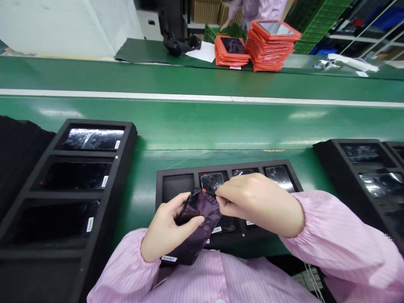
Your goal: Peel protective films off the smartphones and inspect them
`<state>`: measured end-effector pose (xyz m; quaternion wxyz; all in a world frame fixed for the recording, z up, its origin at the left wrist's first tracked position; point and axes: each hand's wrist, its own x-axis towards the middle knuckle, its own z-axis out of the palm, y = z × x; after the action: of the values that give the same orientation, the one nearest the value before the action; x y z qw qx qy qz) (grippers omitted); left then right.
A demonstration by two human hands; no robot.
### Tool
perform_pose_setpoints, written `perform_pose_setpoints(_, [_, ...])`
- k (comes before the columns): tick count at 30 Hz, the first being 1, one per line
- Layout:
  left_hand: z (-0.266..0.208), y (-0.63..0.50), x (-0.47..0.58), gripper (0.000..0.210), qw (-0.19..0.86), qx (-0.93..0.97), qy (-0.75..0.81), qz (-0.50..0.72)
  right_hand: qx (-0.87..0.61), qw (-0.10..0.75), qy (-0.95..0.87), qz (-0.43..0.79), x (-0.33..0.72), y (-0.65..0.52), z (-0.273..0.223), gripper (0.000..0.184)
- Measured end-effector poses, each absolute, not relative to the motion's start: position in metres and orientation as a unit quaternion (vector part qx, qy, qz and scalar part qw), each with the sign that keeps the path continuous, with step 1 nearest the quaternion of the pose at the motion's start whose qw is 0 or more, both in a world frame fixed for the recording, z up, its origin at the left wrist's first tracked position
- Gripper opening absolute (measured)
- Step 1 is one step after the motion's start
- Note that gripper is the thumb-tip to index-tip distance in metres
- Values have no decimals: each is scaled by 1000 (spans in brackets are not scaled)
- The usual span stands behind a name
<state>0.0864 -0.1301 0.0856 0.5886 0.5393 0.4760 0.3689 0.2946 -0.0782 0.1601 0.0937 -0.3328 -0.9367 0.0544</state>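
Observation:
My left hand (175, 227) is closed around a dark phone (202, 227), thumb across its glossy, smudged screen. The phone is tilted, with a small red tab at its top edge and a white label at its lower end. A thin black strip curves along the top edge; I cannot tell whether it is part of the phone. At the top right corner, the fingers of my right hand (252, 202) are pinched together, and what lies between them is hidden. Beneath both hands sits a black compartment tray (227, 165) with several phones in it; its upper left compartment (178, 187) holds none.
A black tray of phones (126, 168) stands to the left, another (331, 168) to the right. Beyond a white rail (189, 96) are stacked red-framed panels (271, 50), a white paper (203, 51) and a black object (179, 44). A person in pink (261, 8) is behind them.

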Motion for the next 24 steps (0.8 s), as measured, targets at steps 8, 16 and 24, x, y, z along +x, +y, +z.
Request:
perform_pose_setpoints(8, [90,-129,82,38,649,482,425,406,-327,254,-889,197,298,-79,150,18])
perform_pose_setpoints(16, [89,-128,79,41,665,479,396,414,-335,253,-800,429,303,-75,157,15])
perform_pose_setpoints(24, [87,-121,77,42,638,479,450,401,-373,300,-772,418,301,-77,140,19])
